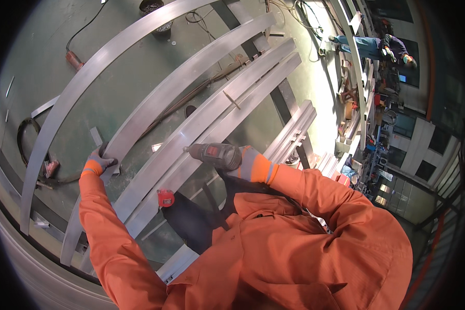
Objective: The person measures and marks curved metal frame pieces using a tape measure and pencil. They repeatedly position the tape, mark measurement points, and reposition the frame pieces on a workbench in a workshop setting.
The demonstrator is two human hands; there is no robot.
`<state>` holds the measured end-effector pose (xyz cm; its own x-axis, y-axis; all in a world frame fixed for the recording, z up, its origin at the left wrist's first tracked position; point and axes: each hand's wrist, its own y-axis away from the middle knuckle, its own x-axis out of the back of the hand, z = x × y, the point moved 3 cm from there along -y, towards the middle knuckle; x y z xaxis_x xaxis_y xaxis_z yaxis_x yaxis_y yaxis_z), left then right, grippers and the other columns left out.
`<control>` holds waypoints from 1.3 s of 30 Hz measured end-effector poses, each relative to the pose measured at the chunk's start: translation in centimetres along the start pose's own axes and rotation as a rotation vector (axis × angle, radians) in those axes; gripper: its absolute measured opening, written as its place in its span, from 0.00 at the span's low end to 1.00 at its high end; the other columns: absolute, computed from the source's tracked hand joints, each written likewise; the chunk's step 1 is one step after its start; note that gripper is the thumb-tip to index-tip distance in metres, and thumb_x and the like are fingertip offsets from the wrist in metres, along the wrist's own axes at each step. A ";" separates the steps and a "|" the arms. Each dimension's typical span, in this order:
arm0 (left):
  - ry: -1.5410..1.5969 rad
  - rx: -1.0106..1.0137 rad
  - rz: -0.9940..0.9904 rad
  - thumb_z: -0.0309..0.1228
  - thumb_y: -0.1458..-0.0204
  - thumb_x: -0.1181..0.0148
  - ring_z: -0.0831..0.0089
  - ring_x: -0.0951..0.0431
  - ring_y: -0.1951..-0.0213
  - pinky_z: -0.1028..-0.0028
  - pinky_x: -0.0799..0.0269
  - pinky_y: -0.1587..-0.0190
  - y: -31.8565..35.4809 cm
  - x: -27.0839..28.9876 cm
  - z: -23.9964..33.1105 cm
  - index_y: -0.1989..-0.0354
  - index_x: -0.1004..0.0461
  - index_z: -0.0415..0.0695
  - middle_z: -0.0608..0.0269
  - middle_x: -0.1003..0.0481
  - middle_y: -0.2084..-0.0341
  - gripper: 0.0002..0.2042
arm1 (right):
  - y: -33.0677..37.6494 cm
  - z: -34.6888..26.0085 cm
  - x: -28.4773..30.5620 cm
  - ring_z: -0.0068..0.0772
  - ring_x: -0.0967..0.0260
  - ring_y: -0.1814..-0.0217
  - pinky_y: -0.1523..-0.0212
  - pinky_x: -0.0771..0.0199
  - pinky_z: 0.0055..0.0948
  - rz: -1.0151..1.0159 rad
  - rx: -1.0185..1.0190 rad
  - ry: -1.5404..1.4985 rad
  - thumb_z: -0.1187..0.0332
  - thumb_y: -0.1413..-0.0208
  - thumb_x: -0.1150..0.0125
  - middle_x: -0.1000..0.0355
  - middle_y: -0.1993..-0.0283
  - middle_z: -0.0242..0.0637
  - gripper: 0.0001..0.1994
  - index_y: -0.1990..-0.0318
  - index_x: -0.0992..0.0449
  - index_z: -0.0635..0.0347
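Note:
My left hand [101,161], in a grey glove with an orange cuff, is closed over a flat silver metal bar [165,98]. My right hand [249,165], gloved alike, grips a dark power drill [214,155] with a red patch. The drill points left, its tip over a long metal profile [183,138]; whether it touches cannot be made out. Against the near profile [258,98], close to my legs, sits a red tape measure [166,198]. A thin brown stick [231,99] lies across the two profiles.
Another curved bar [88,72] arches on the far left. On the floor are a red-bodied hand tool [73,61], a dark bucket [162,28] and a hose [23,142]. More profiles [294,132] lie to the right. A co-worker [369,47] stands at the upper right.

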<state>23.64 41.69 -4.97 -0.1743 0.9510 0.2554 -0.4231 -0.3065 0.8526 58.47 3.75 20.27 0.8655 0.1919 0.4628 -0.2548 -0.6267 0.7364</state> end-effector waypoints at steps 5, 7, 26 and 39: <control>-0.321 -0.069 0.533 0.35 0.57 0.26 0.52 0.29 0.37 0.60 0.33 0.34 5.8 -3.6 7.9 0.36 0.27 0.50 0.51 0.27 0.40 0.35 | 1.8 -3.4 0.7 0.52 0.22 0.51 0.48 0.22 0.39 -0.040 0.096 -0.031 0.59 0.45 0.39 0.20 0.53 0.46 0.19 0.49 0.22 0.57; -0.184 -0.304 0.732 0.33 0.55 0.29 0.51 0.30 0.37 0.59 0.34 0.34 9.4 -6.6 8.2 0.39 0.25 0.50 0.52 0.28 0.40 0.30 | 1.6 -3.3 0.9 0.53 0.23 0.50 0.46 0.23 0.40 -0.089 0.119 0.091 0.59 0.46 0.38 0.20 0.53 0.46 0.19 0.48 0.22 0.57; -0.057 -0.057 0.850 0.28 0.59 0.28 0.49 0.30 0.40 0.57 0.29 0.40 21.9 -27.7 9.1 0.46 0.24 0.45 0.51 0.31 0.42 0.27 | -12.7 22.2 19.0 0.50 0.30 0.34 0.36 0.28 0.43 0.125 -0.153 1.082 0.75 0.47 0.40 0.30 0.36 0.45 0.36 0.27 0.39 0.50; -0.122 0.553 0.558 0.54 0.57 0.31 0.44 0.28 0.40 0.52 0.29 0.38 19.8 -30.4 5.6 0.27 0.43 0.59 0.46 0.38 0.34 0.46 | -13.8 12.9 12.7 0.50 0.25 0.47 0.43 0.25 0.42 0.413 0.331 0.341 0.68 0.47 0.33 0.24 0.46 0.47 0.32 0.32 0.33 0.54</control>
<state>25.50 6.88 6.70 -0.1178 0.6708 0.7322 0.2065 -0.7047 0.6788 78.58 5.13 9.61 0.5240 0.0802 0.8479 -0.3438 -0.8909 0.2967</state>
